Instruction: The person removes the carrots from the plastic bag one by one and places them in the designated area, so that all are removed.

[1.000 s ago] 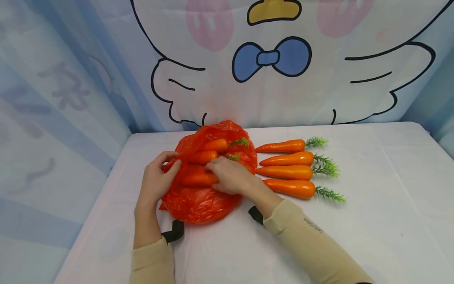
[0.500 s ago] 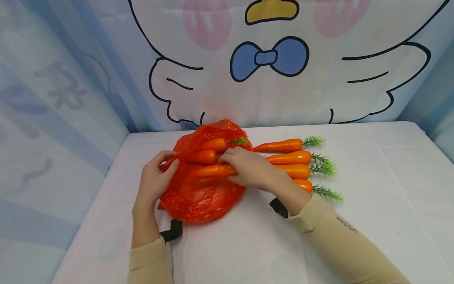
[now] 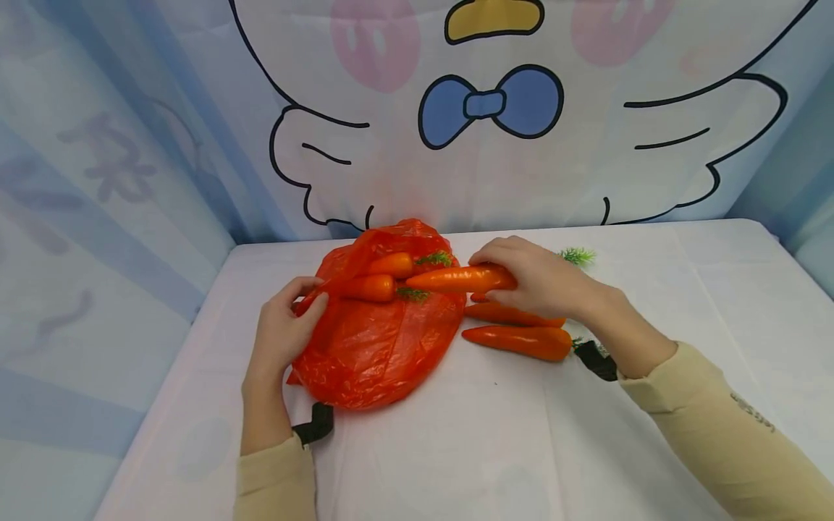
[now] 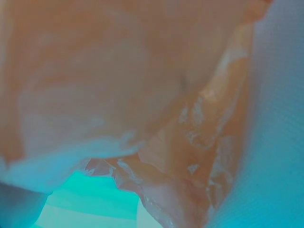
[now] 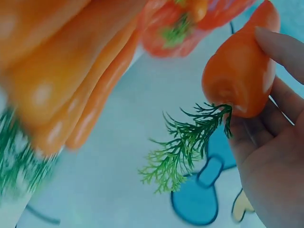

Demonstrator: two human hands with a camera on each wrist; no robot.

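Observation:
My right hand [image 3: 544, 278] grips an orange carrot [image 3: 459, 279] above the other carrots, its pointed tip toward the bag. In the right wrist view, thumb and fingers wrap the carrot's body [image 5: 240, 66], with its green leafy top [image 5: 183, 147] hanging free. At the left, my left hand [image 3: 287, 325] pinches the edge of a red plastic bag [image 3: 378, 354]. Two carrots lie at the bag, an upper one [image 3: 393, 265] and a lower one [image 3: 370, 288], green tops pointing right. The left wrist view is filled mostly by blurred bag plastic [image 4: 199, 137].
Several carrots [image 3: 521, 341] lie side by side on the white table [image 3: 430, 463] right of the bag, partly hidden under my right hand. Behind the table hangs a cloth backdrop [image 3: 495, 181] with a printed blue bow tie. Another curtain [image 3: 117, 289] borders the left side.
My right hand has pulled a carrot out of the bag, moving right and up over the carrots on the table. My left hand has stayed at the bag's edge.

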